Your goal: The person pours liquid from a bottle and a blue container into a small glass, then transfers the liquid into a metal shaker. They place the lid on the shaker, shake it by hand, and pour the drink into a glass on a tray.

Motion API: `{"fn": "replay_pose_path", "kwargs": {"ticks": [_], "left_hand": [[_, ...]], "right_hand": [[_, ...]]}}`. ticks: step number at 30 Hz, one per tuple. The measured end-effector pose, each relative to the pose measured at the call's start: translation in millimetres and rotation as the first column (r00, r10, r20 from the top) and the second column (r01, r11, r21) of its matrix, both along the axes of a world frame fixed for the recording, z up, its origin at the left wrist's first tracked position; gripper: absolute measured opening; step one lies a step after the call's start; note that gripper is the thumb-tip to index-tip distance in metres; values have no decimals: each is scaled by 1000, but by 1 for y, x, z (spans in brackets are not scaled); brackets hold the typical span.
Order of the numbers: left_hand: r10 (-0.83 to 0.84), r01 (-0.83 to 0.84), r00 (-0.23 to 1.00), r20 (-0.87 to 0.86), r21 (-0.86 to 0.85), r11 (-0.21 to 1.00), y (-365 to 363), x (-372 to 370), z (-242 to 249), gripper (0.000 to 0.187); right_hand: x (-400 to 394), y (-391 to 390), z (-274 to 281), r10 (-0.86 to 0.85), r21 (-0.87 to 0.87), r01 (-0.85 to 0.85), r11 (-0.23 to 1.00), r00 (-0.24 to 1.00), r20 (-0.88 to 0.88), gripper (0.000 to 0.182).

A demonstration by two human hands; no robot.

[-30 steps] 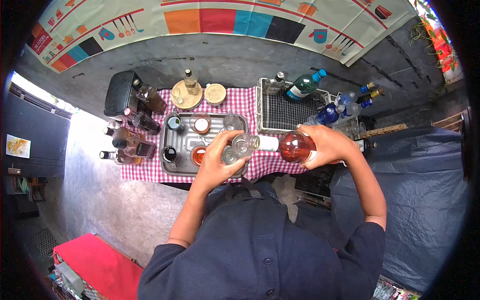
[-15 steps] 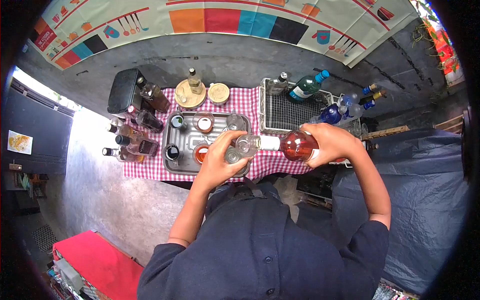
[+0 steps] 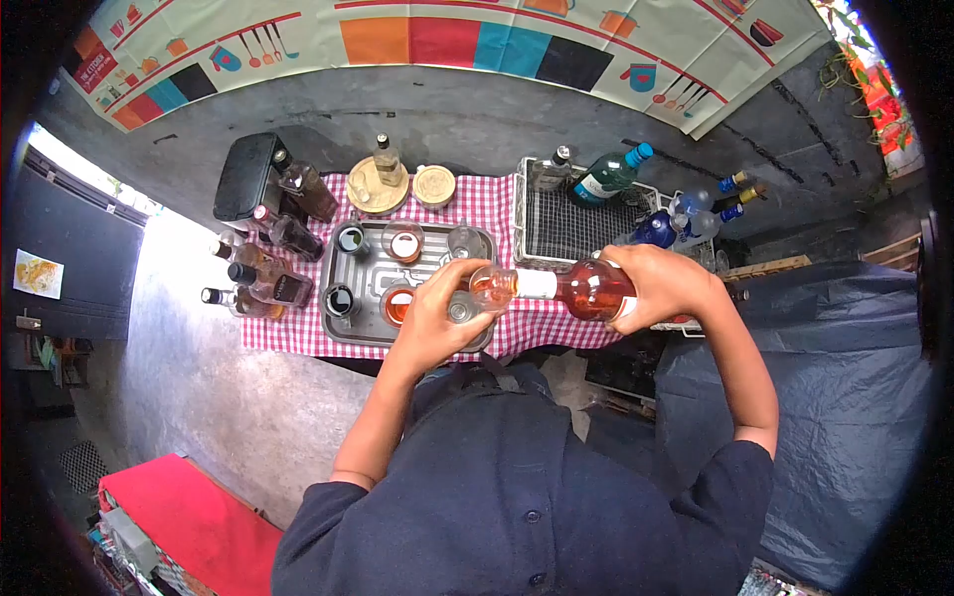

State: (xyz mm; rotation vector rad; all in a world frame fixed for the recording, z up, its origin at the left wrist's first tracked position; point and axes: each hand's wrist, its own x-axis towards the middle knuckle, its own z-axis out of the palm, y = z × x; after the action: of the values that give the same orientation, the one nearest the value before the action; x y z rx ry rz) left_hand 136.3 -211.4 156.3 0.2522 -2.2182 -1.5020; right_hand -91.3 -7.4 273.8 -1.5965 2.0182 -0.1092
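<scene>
My left hand [image 3: 435, 316] curls around a small clear glass [image 3: 487, 286] above the right part of a grey metal tray [image 3: 363, 276]. My right hand [image 3: 664, 286] grips a bottle [image 3: 593, 291] of reddish liquid, tipped on its side. Its neck reaches the glass mouth, and amber-red liquid shows in the glass. On the tray stand two glasses with dark liquid, one of them a dark-filled glass [image 3: 341, 301], and two with orange-red liquid, one an orange-filled glass [image 3: 399, 306]. A clear glass [image 3: 463, 241] stands behind my left hand; another sits below it.
Several liquor bottles [image 3: 273, 285] stand left of the tray beside a black bin [image 3: 246, 179]. A wooden board [image 3: 370, 199] with a small bottle is behind. To the right, a wire basket [image 3: 520, 223] holds a green bottle [image 3: 611, 177]; several blue-capped bottles stand beside it.
Amber-red liquid now shows in the small glass, which looked clear before. Both hands hold nearly the same position, and the view has shifted slightly.
</scene>
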Motion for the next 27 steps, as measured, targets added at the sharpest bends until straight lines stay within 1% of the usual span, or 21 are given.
{"fn": "replay_pose_path", "kwargs": {"ticks": [8, 12, 18, 21, 24, 27], "left_hand": [[1, -1, 1000, -9, 5, 1000, 4, -2, 3, 53], [10, -10, 1000, -15, -23, 1000, 8, -5, 7, 53], [11, -12, 1000, 18, 16, 1000, 15, -11, 10, 53], [15, -15, 1000, 26, -20, 1000, 20, -16, 16, 54], [21, -22, 999, 28, 28, 999, 27, -22, 14, 55], [21, -21, 1000, 17, 25, 999, 33, -29, 12, 54]], "right_hand": [[-5, 8, -5, 4, -59, -5, 998, 1000, -3, 55], [-8, 10, -5, 8, -60, -7, 998, 1000, 10, 57], [-15, 16, -5, -1, -50, 2, 999, 999, 33, 58], [-21, 20, -3, 2, -26, -1, 1000, 1000, 25, 58], [-27, 26, -1, 1, -40, 0, 999, 1000, 24, 58], [-34, 30, 4, -5, -26, 5, 1000, 1000, 23, 58]]}}
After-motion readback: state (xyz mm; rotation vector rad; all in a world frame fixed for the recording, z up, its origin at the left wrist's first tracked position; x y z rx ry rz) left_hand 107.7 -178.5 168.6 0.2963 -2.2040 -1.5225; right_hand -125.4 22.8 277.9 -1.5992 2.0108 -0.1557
